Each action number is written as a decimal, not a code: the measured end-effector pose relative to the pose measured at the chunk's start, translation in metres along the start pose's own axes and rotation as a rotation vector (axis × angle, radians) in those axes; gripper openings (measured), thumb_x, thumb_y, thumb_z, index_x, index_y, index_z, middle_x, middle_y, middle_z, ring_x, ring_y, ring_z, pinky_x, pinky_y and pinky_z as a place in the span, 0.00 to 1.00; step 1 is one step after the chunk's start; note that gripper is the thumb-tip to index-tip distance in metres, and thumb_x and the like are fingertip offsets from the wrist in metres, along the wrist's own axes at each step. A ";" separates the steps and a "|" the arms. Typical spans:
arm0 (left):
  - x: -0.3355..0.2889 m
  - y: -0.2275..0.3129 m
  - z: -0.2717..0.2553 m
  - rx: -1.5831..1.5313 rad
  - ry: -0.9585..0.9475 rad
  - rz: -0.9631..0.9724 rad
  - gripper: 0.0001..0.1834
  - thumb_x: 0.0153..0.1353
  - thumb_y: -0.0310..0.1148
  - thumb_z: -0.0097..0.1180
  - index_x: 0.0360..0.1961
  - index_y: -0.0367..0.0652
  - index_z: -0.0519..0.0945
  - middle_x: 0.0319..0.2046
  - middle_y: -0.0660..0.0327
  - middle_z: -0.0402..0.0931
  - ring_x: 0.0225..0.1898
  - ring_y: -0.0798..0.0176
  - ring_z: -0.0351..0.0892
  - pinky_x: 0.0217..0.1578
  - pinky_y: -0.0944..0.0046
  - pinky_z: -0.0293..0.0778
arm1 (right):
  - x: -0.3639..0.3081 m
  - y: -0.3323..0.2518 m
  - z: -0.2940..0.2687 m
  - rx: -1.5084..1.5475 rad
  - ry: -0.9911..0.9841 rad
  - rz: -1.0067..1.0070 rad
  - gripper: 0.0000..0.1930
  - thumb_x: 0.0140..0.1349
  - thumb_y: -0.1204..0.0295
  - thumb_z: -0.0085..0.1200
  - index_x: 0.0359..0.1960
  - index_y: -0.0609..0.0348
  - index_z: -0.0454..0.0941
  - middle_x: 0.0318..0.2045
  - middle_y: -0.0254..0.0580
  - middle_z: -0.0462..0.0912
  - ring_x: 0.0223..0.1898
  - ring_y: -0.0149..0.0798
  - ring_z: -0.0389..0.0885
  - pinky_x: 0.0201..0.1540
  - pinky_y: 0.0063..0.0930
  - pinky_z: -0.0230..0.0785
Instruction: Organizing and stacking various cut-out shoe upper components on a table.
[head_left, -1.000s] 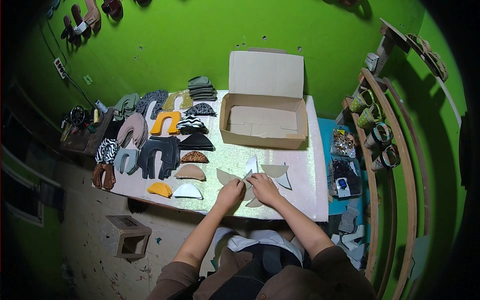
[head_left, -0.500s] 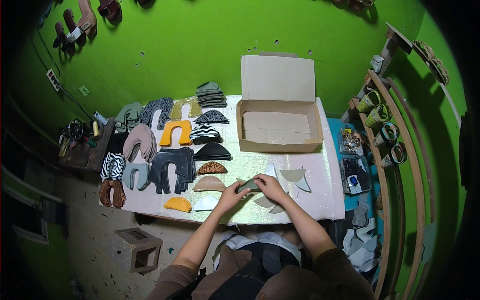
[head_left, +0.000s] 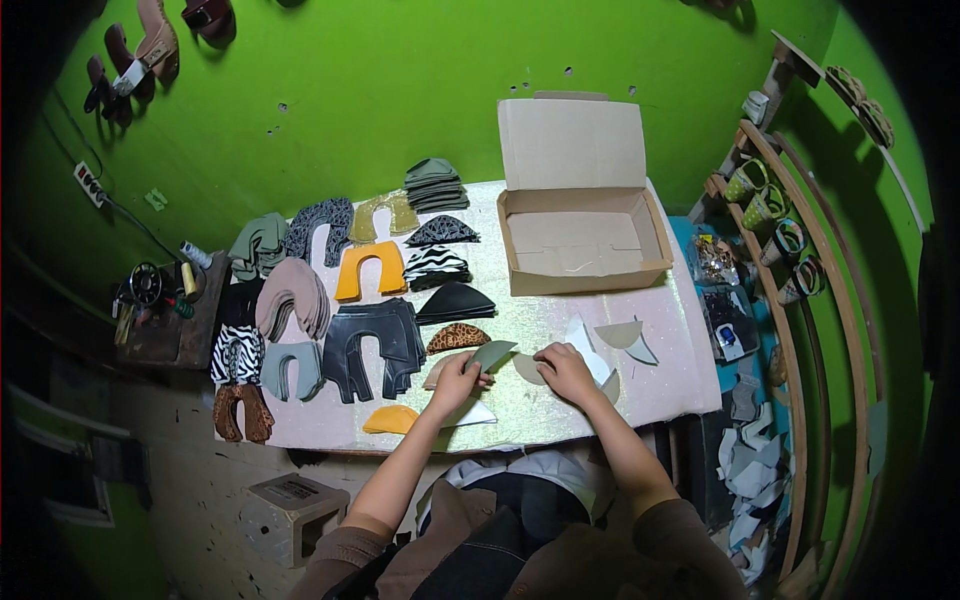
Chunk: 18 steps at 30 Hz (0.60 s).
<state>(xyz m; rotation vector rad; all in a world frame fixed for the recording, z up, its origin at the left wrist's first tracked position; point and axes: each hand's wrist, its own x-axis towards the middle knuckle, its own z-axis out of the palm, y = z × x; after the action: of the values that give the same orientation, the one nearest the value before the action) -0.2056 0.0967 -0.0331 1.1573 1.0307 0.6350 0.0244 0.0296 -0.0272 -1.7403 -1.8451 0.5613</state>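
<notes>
My left hand (head_left: 460,384) pinches a dark green half-moon leather-like piece (head_left: 493,354), raised and tilted over the table. Close to its tip, my right hand (head_left: 567,374) has its fingers closed at the right edge of a grey-beige half-moon piece (head_left: 528,369). Another such piece (head_left: 612,386) lies partly behind my right hand, beside a white pointed piece (head_left: 584,340). Farther right, a beige half-moon (head_left: 618,334) overlaps a pale piece. Beside my left hand are a leopard-print stack (head_left: 459,338), a yellow stack (head_left: 391,419) and a partly covered white piece (head_left: 478,412).
An open cardboard box (head_left: 585,281) stands at the back of the table (head_left: 670,380). Stacks of U-shaped pieces, including black ones (head_left: 372,345) and orange ones (head_left: 371,268), fill the left side. A wooden rack (head_left: 780,200) with sandals stands at right, a stool (head_left: 290,510) below left.
My hands have parted. My left hand keeps the green piece and has moved left, while my right hand has let go of it and closed on the grey-beige piece. The view has shifted slightly.
</notes>
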 end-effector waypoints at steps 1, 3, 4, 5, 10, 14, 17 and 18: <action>0.001 -0.002 -0.002 -0.005 -0.049 -0.028 0.14 0.65 0.26 0.45 0.49 0.31 0.69 0.34 0.57 0.76 0.30 0.69 0.77 0.32 0.70 0.76 | -0.004 -0.001 0.004 -0.021 0.013 0.004 0.09 0.56 0.70 0.53 0.38 0.54 0.79 0.37 0.40 0.77 0.44 0.45 0.72 0.48 0.37 0.63; -0.001 -0.002 0.000 -0.021 -0.072 -0.069 0.14 0.64 0.26 0.44 0.49 0.31 0.69 0.33 0.57 0.76 0.30 0.69 0.77 0.33 0.70 0.76 | -0.012 -0.005 0.006 -0.043 0.030 0.029 0.10 0.55 0.70 0.53 0.38 0.53 0.79 0.38 0.39 0.76 0.45 0.44 0.71 0.49 0.37 0.62; -0.002 -0.001 0.002 -0.042 -0.080 -0.103 0.13 0.64 0.25 0.44 0.49 0.31 0.69 0.32 0.58 0.75 0.30 0.69 0.76 0.33 0.70 0.75 | -0.015 -0.007 0.006 -0.065 0.042 0.014 0.10 0.54 0.70 0.54 0.39 0.53 0.78 0.39 0.39 0.76 0.46 0.44 0.71 0.49 0.36 0.62; -0.003 0.000 0.004 -0.040 -0.093 -0.110 0.13 0.64 0.25 0.44 0.49 0.31 0.69 0.32 0.58 0.75 0.30 0.69 0.76 0.33 0.70 0.75 | -0.018 -0.008 0.004 -0.088 0.051 -0.005 0.11 0.53 0.70 0.54 0.40 0.53 0.78 0.39 0.38 0.76 0.46 0.44 0.70 0.50 0.36 0.62; -0.007 0.005 0.016 -0.091 -0.200 -0.150 0.12 0.63 0.25 0.45 0.47 0.32 0.69 0.31 0.58 0.75 0.30 0.70 0.75 0.34 0.70 0.75 | -0.046 -0.010 -0.022 -0.300 -0.115 -0.037 0.15 0.50 0.70 0.56 0.42 0.52 0.77 0.42 0.36 0.74 0.48 0.42 0.70 0.50 0.35 0.61; -0.006 0.002 0.024 -0.026 -0.230 -0.172 0.12 0.63 0.25 0.45 0.46 0.32 0.69 0.31 0.58 0.76 0.30 0.70 0.75 0.35 0.70 0.75 | -0.054 0.002 -0.041 -0.426 -0.189 -0.070 0.17 0.48 0.70 0.58 0.43 0.51 0.76 0.42 0.35 0.73 0.47 0.40 0.70 0.49 0.36 0.61; -0.006 0.007 0.038 -0.072 -0.181 -0.137 0.11 0.62 0.25 0.46 0.45 0.31 0.70 0.35 0.57 0.77 0.31 0.71 0.75 0.34 0.71 0.75 | -0.045 0.015 -0.047 -0.354 -0.236 -0.136 0.16 0.47 0.69 0.59 0.41 0.51 0.77 0.39 0.36 0.74 0.45 0.41 0.71 0.48 0.36 0.61; -0.004 0.005 0.044 -0.077 -0.177 -0.138 0.11 0.62 0.25 0.46 0.45 0.31 0.70 0.35 0.57 0.77 0.31 0.71 0.75 0.34 0.71 0.75 | -0.044 0.020 -0.045 -0.355 -0.241 -0.140 0.16 0.47 0.69 0.59 0.41 0.51 0.77 0.39 0.36 0.74 0.45 0.41 0.71 0.48 0.36 0.61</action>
<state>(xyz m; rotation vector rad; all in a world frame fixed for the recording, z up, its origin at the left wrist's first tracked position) -0.1674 0.0762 -0.0246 1.0461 0.9188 0.4511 0.0697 -0.0149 -0.0092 -1.8057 -2.3324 0.4204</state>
